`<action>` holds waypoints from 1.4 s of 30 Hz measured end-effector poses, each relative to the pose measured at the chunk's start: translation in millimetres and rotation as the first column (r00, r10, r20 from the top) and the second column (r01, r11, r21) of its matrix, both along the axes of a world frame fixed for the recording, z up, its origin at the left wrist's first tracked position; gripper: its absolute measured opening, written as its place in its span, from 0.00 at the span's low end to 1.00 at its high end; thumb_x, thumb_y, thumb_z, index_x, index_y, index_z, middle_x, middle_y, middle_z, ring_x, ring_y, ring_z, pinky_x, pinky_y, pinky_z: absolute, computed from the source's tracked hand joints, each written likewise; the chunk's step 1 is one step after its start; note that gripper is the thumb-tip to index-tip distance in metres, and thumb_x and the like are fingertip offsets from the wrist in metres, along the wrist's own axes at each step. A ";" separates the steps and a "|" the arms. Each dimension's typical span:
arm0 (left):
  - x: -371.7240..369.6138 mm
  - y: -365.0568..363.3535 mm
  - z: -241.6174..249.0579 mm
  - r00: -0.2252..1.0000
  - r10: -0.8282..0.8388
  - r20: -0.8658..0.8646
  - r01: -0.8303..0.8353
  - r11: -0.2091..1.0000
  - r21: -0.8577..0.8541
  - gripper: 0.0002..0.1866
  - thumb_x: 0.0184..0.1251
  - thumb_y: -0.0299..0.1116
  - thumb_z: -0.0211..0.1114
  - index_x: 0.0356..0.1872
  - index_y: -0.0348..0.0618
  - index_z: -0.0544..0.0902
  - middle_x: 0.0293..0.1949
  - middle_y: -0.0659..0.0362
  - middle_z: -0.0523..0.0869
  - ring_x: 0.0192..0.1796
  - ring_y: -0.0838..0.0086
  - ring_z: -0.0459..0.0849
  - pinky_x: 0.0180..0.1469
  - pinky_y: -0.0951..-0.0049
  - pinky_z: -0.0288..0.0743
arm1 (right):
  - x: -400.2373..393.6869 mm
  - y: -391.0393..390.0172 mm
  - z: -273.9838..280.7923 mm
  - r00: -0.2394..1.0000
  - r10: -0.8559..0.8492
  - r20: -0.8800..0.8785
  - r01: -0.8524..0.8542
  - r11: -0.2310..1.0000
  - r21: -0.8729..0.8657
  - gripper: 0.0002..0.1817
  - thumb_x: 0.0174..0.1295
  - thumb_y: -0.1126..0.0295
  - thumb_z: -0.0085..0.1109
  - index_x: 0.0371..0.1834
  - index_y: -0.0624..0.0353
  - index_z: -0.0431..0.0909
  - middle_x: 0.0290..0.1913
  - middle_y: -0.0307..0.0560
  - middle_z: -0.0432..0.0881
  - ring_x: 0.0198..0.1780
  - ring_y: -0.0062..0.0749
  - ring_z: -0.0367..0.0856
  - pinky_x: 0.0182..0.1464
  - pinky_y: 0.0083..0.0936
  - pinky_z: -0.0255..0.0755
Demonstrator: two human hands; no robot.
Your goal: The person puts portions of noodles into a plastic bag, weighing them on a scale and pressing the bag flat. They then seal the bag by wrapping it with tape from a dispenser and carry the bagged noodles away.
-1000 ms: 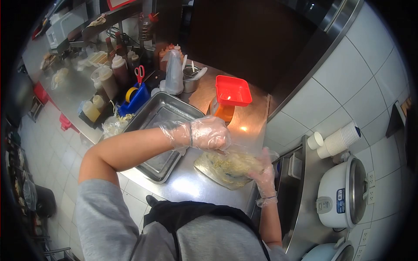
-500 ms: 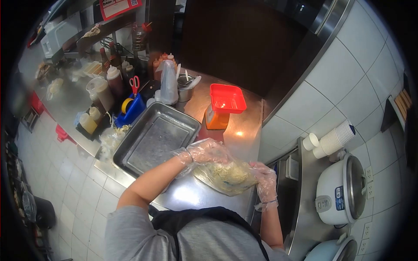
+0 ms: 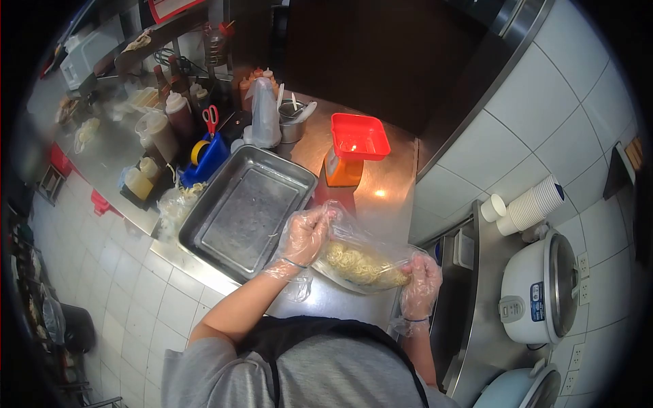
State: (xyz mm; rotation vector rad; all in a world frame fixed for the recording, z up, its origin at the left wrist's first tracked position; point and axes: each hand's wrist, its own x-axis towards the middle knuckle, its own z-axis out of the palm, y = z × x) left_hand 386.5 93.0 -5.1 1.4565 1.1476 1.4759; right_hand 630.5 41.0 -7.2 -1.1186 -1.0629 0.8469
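A clear plastic bag of pale yellow noodles [image 3: 360,265] lies stretched between my two gloved hands, over the steel counter near my body. My left hand [image 3: 307,234], in a clear plastic glove, pinches the bag's upper left edge. On the right end of the bag, my right hand [image 3: 420,279], gloved too, is closed on the plastic. A deep metal tray [image 3: 248,214] with only a few small scraps in it stands left of the bag. Beyond the bag is an orange scale [image 3: 343,170] with a red top pan [image 3: 360,136].
Sauce bottles [image 3: 178,112], a blue tape dispenser [image 3: 207,160] with scissors, and a metal cup [image 3: 291,126] stand at the back left. On the right are stacked paper cups [image 3: 534,204] and a rice cooker [image 3: 534,292]. A tiled wall borders the right side.
My left hand has moved from over the noodles to the bag's upper left edge. The bag is now spread flatter, its noodles more visible. The view has shifted slightly.
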 end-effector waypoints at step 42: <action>-71.0 46.2 98.7 0.251 -0.057 -0.966 0.835 0.518 0.186 0.14 0.63 0.46 0.62 0.29 0.46 0.82 0.37 0.59 0.81 0.46 0.63 0.79 0.57 0.57 0.65 | 56.1 -3.5 77.3 0.264 -0.194 0.945 -0.434 0.851 0.296 0.22 0.37 0.56 0.78 0.26 0.55 0.75 0.39 0.45 0.71 0.43 0.42 0.72 0.49 0.41 0.67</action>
